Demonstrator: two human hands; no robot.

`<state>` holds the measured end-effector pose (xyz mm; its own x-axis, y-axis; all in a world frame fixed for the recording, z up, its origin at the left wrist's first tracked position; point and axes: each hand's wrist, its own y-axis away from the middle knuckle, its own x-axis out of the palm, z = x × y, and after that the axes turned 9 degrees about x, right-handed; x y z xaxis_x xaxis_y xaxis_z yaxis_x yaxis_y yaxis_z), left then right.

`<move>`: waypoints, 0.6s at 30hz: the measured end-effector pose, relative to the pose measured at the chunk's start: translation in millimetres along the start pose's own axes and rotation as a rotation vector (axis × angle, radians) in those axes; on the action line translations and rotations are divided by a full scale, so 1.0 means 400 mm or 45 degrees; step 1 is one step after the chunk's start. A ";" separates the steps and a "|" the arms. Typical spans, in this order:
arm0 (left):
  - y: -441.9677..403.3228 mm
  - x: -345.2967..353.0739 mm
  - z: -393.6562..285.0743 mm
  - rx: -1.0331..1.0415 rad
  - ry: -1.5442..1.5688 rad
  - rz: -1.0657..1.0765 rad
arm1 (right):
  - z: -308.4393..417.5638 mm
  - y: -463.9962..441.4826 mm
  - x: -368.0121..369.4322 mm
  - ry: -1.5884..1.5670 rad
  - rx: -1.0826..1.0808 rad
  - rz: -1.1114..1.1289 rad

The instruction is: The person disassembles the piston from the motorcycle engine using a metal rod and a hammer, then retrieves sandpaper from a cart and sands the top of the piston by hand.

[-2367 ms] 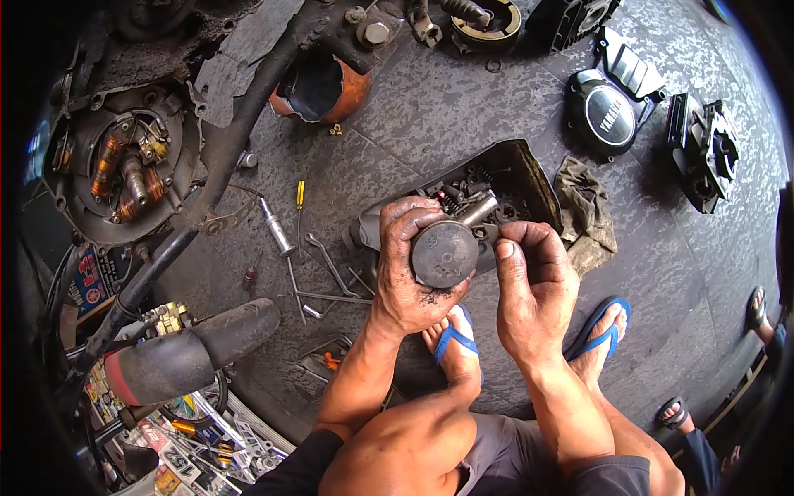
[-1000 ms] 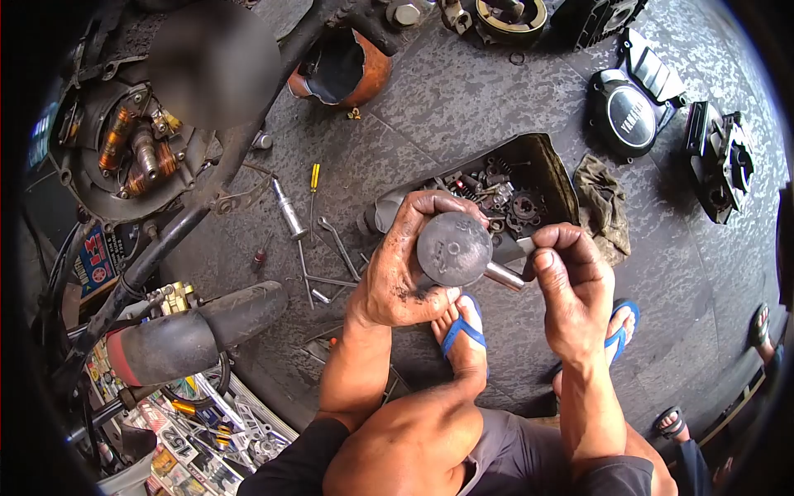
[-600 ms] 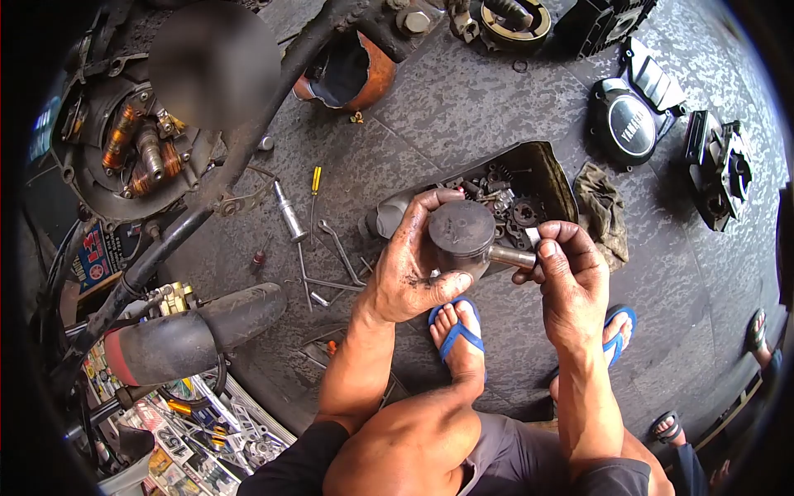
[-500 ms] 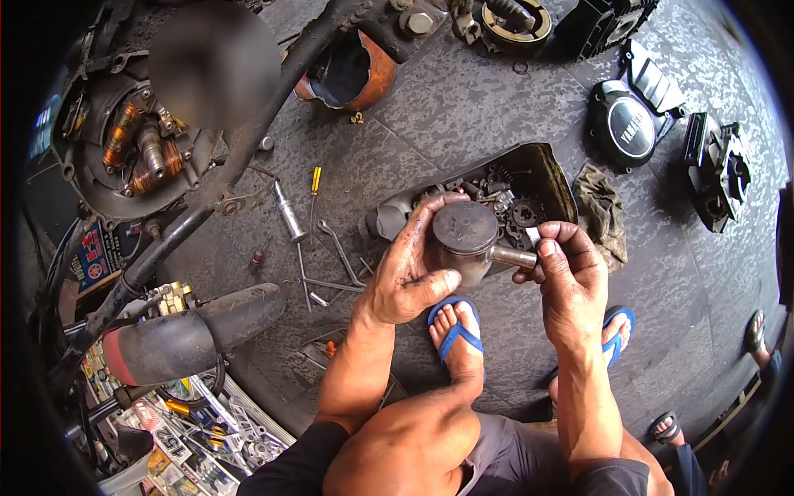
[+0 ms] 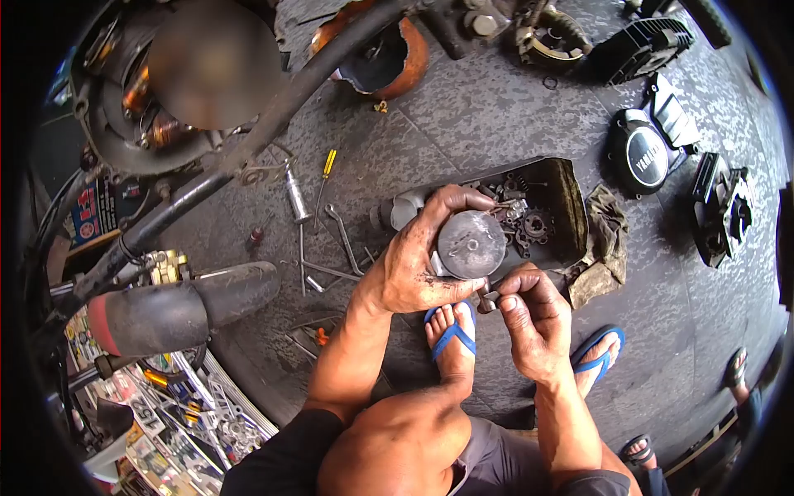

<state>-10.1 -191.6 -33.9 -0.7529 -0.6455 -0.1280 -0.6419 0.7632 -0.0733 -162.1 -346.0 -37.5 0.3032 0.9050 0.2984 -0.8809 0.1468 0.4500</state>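
My left hand (image 5: 405, 264) is wrapped round a blackened engine piston (image 5: 471, 245), thumb along its lower edge. The flat round crown faces up toward me. From the piston's near side sticks out a short metal piston pin (image 5: 487, 302). My right hand (image 5: 539, 326) pinches the pin's outer end between thumb and fingers. How far the pin sits inside the piston is hidden. Just beyond my hands stands a dark box (image 5: 572, 207) of greasy gears and small metal parts.
Beside the box lies a dirty rag (image 5: 605, 240). A Yamaha engine cover (image 5: 645, 157) and a finned engine part (image 5: 721, 211) rest at right. On the left floor are a yellow-handled screwdriver (image 5: 329, 163) and a wrench (image 5: 342, 236). A motorcycle frame tube (image 5: 281, 116) crosses the upper left.
The piston has tipped so its crown faces me more squarely. My right hand has moved down and left with the pin, which now points toward me rather than rightward. The view has shifted slightly.
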 end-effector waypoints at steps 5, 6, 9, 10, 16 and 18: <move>0.002 -0.009 0.039 0.140 0.171 0.054 | 0.003 -0.011 -0.002 -0.305 -0.013 -0.090; -0.002 -0.011 0.036 0.139 0.235 0.103 | 0.006 -0.012 -0.001 -0.373 0.013 -0.101; -0.007 -0.007 0.048 0.130 0.271 0.146 | 0.005 -0.013 0.013 -0.486 0.025 -0.095; -0.008 -0.012 0.055 0.127 0.340 0.206 | 0.004 -0.013 0.015 -0.545 0.011 -0.083; 0.011 -0.004 0.059 -0.170 0.846 0.186 | 0.025 -0.016 0.002 -0.408 0.047 -0.152; 0.007 0.001 0.075 -0.242 1.076 0.173 | 0.033 -0.018 0.008 -0.363 0.023 -0.161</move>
<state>-7.8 -188.8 -63.7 -0.6317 -0.4105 0.6576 -0.4953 0.8663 0.0651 -150.1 -349.2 -28.7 0.5024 0.7308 0.4621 -0.8237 0.2419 0.5129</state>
